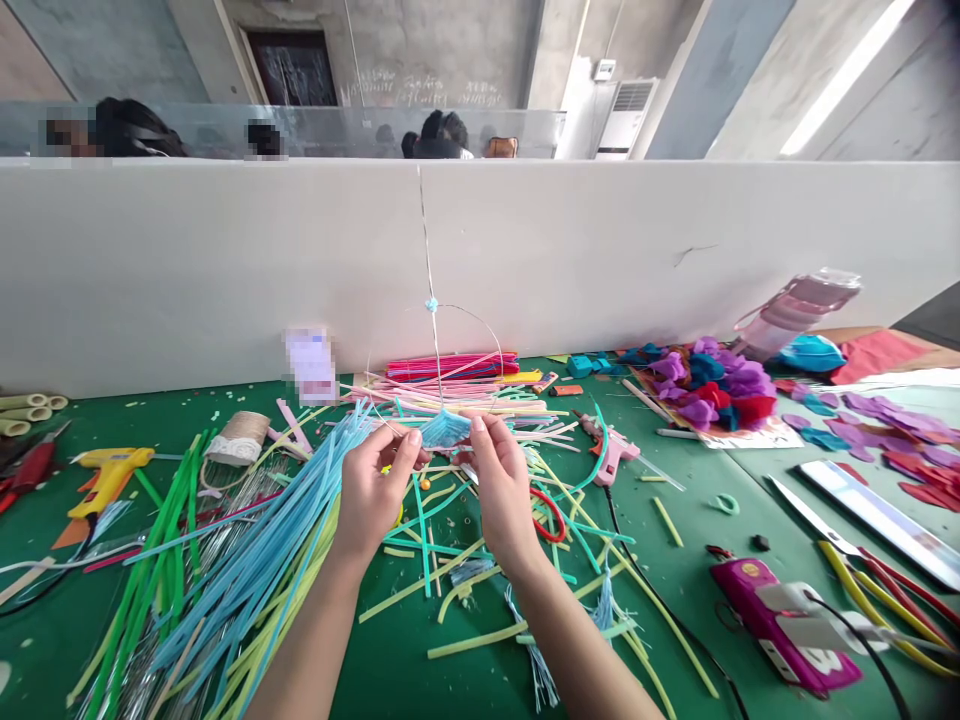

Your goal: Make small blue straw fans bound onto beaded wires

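Note:
My left hand [375,485] and my right hand [501,485] pinch opposite ends of a small light-blue fan-shaped piece [446,429], which looks made of fuzzy pipe cleaner. A thin silvery wire [426,235] rises from it in front of the white partition, with a little blue knot [431,305] partway up and a curved wire loop [487,325] on each side. Fingers cover the ends of the piece. Left of my hands lies a thick bundle of blue pipe cleaners [277,540]. Beneath them, cut yellow-green and teal stems [420,540] are scattered, and red scissor handles [550,515] show beside my right wrist.
A yellow glue gun [112,480] and twine spool [238,438] stand left; a pink glue gun [616,455] with a cord lies right. Further right are purple petals [705,380], a tilted bottle [799,310], a power strip [780,625] and scissors [814,510]. The white partition [187,270] bounds the back.

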The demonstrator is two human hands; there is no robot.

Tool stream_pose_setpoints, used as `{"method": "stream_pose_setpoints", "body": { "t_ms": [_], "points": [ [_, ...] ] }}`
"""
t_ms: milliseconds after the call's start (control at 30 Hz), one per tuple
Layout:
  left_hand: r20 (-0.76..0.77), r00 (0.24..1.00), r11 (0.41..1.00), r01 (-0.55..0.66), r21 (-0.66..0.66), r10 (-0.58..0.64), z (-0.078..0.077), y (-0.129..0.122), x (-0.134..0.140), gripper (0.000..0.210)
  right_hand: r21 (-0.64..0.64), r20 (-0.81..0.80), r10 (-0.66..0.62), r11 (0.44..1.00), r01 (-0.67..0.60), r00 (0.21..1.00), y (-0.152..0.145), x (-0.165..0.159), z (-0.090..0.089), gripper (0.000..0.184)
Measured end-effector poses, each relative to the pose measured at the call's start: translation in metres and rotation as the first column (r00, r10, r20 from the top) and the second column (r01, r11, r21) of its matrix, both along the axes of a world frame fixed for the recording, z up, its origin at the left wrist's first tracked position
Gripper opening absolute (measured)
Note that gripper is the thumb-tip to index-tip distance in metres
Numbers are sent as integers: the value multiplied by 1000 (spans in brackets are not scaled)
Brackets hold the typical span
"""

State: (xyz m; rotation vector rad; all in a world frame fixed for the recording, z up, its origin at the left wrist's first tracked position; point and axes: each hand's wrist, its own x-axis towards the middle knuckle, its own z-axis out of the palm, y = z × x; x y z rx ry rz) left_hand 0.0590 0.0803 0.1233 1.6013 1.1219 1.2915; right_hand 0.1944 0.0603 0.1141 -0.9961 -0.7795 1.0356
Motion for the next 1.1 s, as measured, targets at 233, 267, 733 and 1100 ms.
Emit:
{"method": "stream_pose_setpoints", "body": {
  "t_ms": [233, 267, 733, 1100],
  "points": [
    [135, 991, 999, -6, -44, 12, 3, 2, 5, 22, 52, 54, 18, 998, -21, 998, 2, 1, 0, 26],
    [166, 986, 999, -17, -51, 26, 3, 2, 6, 22, 59, 66, 25, 998, -29, 997, 2, 1, 0, 26],
    [244, 970, 987, 29, -156, 10, -3, 8, 7, 22, 64, 89, 81, 994, -86, 993, 2, 3, -1, 26],
    [337, 940, 969, 44, -242, 42, 2, 8, 4, 36, 8, 184, 186, 982, -191, 965, 2, 13, 6, 26]
  ]
}}
